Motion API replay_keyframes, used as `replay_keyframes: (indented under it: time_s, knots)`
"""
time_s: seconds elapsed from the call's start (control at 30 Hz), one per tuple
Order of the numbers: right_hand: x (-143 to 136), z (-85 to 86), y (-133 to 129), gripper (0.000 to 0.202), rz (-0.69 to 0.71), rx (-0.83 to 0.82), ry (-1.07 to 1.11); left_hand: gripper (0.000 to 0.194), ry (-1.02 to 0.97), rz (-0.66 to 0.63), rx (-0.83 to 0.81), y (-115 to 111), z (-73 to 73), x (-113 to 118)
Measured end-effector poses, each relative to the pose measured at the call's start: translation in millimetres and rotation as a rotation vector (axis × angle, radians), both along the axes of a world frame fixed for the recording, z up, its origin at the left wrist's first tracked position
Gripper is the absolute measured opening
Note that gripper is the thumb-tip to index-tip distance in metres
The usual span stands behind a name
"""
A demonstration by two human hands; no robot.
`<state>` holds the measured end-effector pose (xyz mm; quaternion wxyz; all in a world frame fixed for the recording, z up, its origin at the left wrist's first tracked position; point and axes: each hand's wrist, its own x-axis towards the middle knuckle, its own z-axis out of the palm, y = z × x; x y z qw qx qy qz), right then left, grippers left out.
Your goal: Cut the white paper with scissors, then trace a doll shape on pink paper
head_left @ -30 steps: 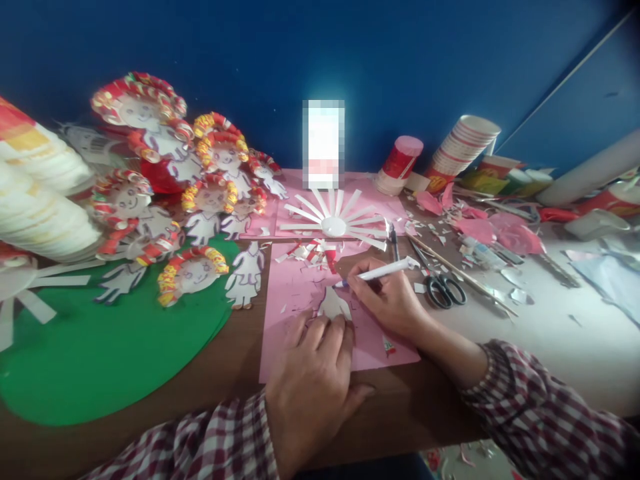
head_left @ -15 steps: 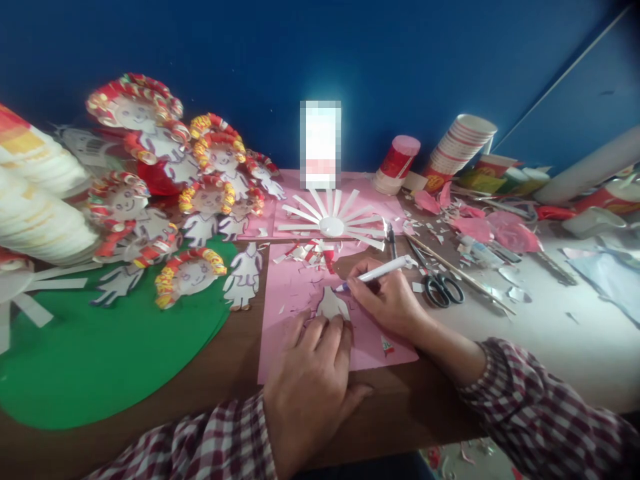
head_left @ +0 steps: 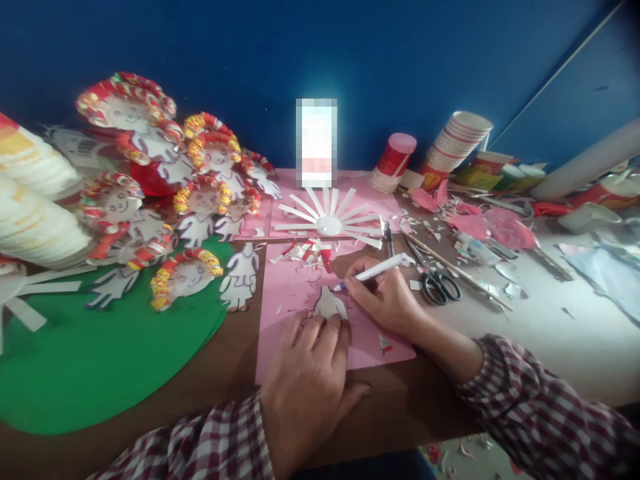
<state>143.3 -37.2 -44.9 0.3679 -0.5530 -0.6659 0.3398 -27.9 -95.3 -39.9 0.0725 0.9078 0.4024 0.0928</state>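
A small white paper cutout (head_left: 330,303) lies on a pink sheet (head_left: 283,347) marked with stray pen strokes. Its lower part is hidden under the fingers of my left hand (head_left: 310,380), which rests flat on it, thumb out to the side. My right hand (head_left: 383,293) grips a white marker (head_left: 373,269), tilted, its dark tip at the cutout's upper right edge. Left of the sheet are paper doll bodies (head_left: 240,280) outlined in purple. Above the cutout sit red and white paper scraps (head_left: 313,252) and a white paper cup cut into spread strips (head_left: 329,225).
Finished-looking paper dolls (head_left: 215,157) with curled red and yellow hair stand at the left, near green card (head_left: 115,360) and stacked cups (head_left: 40,200). To the right lie black-handled scissors (head_left: 441,288), a thin stick (head_left: 460,272), pink pieces (head_left: 510,230) and a cup stack (head_left: 457,147).
The whole view shifts slightly leftward. Both hands keep nearly the same pose, with the marker tip still at the cutout's edge.
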Motion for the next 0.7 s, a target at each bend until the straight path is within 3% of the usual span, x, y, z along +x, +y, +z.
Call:
replay_keyframes:
  time_s: [0.7]
  knots:
    - [2.3,1.7,0.4,0.011,0.009,0.059,-0.134,0.066,0.008,-0.006,0.0,0.9,0.7,-0.4]
